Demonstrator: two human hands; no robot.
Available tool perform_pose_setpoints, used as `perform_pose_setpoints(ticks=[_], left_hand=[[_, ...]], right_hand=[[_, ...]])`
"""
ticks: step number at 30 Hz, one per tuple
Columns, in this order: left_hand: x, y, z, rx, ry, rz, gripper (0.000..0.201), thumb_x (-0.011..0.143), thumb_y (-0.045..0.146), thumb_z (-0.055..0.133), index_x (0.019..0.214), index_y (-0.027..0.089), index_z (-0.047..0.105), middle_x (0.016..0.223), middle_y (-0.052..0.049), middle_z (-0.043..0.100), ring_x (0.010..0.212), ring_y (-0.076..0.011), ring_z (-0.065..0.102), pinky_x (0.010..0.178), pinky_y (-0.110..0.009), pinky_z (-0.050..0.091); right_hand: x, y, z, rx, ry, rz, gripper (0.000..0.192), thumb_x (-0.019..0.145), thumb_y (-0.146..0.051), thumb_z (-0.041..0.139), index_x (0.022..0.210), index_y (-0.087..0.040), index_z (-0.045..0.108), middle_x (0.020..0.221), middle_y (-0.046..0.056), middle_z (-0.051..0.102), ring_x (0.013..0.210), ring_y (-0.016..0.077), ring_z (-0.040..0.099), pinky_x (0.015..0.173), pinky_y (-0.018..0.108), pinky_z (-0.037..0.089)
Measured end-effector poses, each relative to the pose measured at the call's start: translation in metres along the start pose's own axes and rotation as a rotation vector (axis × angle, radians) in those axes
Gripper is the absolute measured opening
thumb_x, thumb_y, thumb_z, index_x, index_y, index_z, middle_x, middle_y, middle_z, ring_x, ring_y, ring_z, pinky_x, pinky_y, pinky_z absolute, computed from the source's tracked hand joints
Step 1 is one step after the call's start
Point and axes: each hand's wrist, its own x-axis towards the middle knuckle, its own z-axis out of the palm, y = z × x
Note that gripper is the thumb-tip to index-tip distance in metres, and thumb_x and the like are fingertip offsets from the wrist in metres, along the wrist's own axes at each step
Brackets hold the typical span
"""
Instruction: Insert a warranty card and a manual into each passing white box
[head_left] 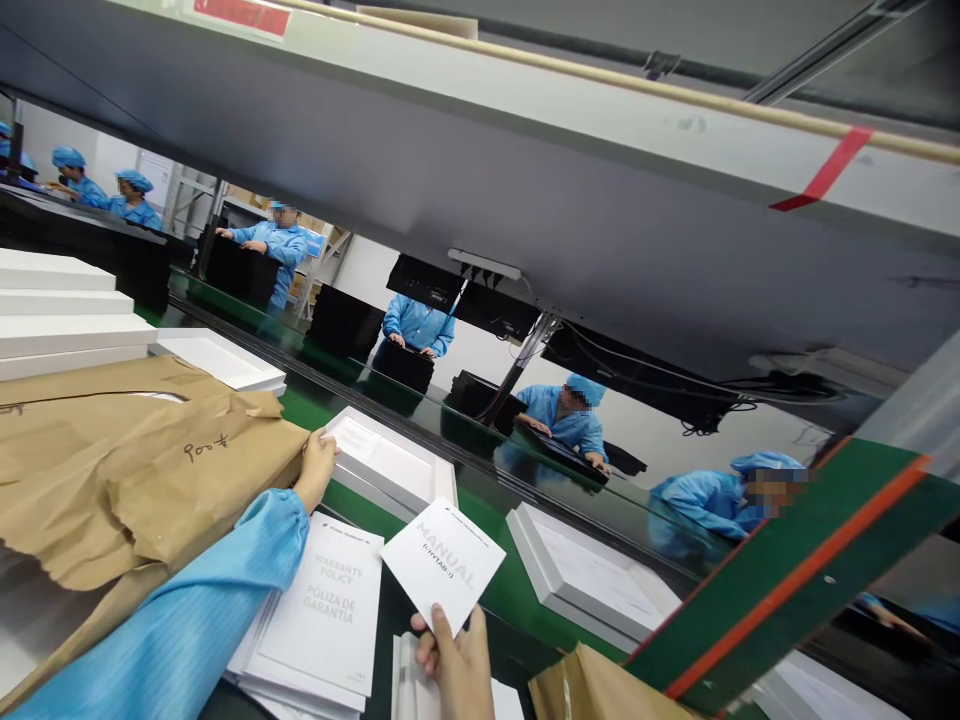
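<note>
My right hand [455,664] holds up a white manual booklet [442,560] by its lower corner, near the bottom middle of the view. My left hand [316,467], in a blue sleeve, reaches forward and grips the near edge of a white foam tray [390,465] on the green conveyor belt [517,585]. Below the booklet lies a stack of white warranty policy leaflets [322,610]. A second stack of white booklets [409,690] sits just under my right hand.
Crumpled brown paper [127,470] covers the left side. Stacked white foam pieces [60,310] stand at far left. More white trays [592,575] ride the belt. Several co-workers in blue coats [559,415] work at black screens beyond. A green and red bar [787,570] crosses lower right.
</note>
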Motion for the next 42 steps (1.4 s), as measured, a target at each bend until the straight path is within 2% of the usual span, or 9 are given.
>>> perform_pose_setpoints(ticks=[5,10,16,21,25,29,35,38,42], left_hand=[[-0.028,0.010,-0.016,-0.066,-0.052,-0.041,0.027,0.071,0.029,0.037,0.094,0.017,0.044,0.099,-0.006,0.051,0.071,-0.0078,0.053,0.059,-0.019,0.040],[-0.037,0.007,-0.033,-0.122,-0.063,-0.047,0.021,0.066,0.030,0.040,0.081,0.016,0.048,0.081,-0.002,0.054,0.058,-0.0055,0.049,0.055,-0.018,0.037],[-0.044,-0.016,-0.037,-0.178,-0.034,-0.008,0.020,0.061,0.031,0.044,0.072,0.015,0.048,0.063,0.001,0.051,0.047,-0.0059,0.046,0.049,-0.020,0.037],[-0.042,-0.024,-0.039,-0.194,-0.025,0.022,0.018,0.062,0.029,0.042,0.072,0.015,0.047,0.062,0.002,0.051,0.047,-0.0058,0.046,0.049,-0.020,0.037],[-0.042,-0.024,-0.040,-0.178,-0.024,0.021,0.017,0.064,0.029,0.041,0.072,0.015,0.047,0.062,0.001,0.052,0.047,-0.0061,0.047,0.050,-0.020,0.039],[-0.041,-0.019,-0.042,0.060,-0.078,0.076,0.020,0.068,0.030,0.036,0.076,0.015,0.048,0.065,0.000,0.055,0.050,-0.0076,0.051,0.051,-0.021,0.041],[-0.033,-0.008,-0.054,0.371,-0.219,0.129,0.017,0.067,0.016,0.039,0.075,0.016,0.054,0.074,-0.003,0.058,0.064,-0.0111,0.054,0.063,-0.024,0.041],[-0.038,-0.001,-0.060,0.557,-0.259,0.163,0.013,0.063,0.012,0.045,0.066,0.018,0.057,0.077,-0.004,0.056,0.074,-0.0158,0.053,0.073,-0.028,0.037],[-0.054,0.011,-0.062,0.785,-0.297,0.172,0.014,0.061,0.010,0.047,0.052,0.016,0.056,0.073,-0.007,0.054,0.084,-0.0218,0.048,0.074,-0.033,0.034]], right_hand=[[0.010,-0.029,-0.007,-0.004,-0.096,0.050,0.045,0.062,-0.047,0.055,0.093,-0.020,0.036,0.050,-0.002,0.057,0.039,0.0099,0.047,0.036,0.018,0.032],[0.063,-0.061,0.012,-0.027,-0.179,0.182,0.026,0.068,-0.027,0.056,0.088,-0.016,0.044,0.054,-0.002,0.055,0.042,0.0072,0.047,0.039,0.017,0.036],[0.137,-0.037,0.035,-0.104,-0.071,0.310,0.020,0.078,-0.026,0.044,0.093,-0.013,0.048,0.082,0.002,0.053,0.061,0.0097,0.052,0.052,0.025,0.045],[0.150,-0.024,0.031,-0.105,-0.040,0.326,0.025,0.078,-0.027,0.045,0.099,-0.014,0.047,0.095,0.005,0.051,0.076,0.0145,0.053,0.063,0.033,0.045],[0.139,-0.030,0.024,-0.115,-0.045,0.261,0.023,0.076,-0.025,0.047,0.095,-0.012,0.047,0.081,0.005,0.056,0.072,0.0143,0.056,0.060,0.029,0.046],[0.114,-0.039,0.019,-0.194,-0.061,0.168,0.037,0.064,-0.027,0.058,0.097,-0.015,0.046,0.073,0.003,0.058,0.071,0.0161,0.058,0.060,0.026,0.045],[0.031,-0.040,0.026,-0.383,-0.273,0.066,0.037,0.055,-0.034,0.062,0.088,-0.017,0.056,0.087,0.007,0.058,0.084,0.0223,0.052,0.066,0.031,0.043],[-0.017,-0.031,0.031,-0.727,-0.479,-0.153,0.043,0.060,-0.034,0.057,0.101,-0.021,0.052,0.109,0.008,0.049,0.102,0.0248,0.040,0.080,0.037,0.036],[-0.047,-0.020,0.037,-1.016,-0.463,-0.265,0.048,0.062,-0.034,0.055,0.108,-0.019,0.049,0.121,0.010,0.038,0.110,0.0280,0.031,0.086,0.040,0.030]])
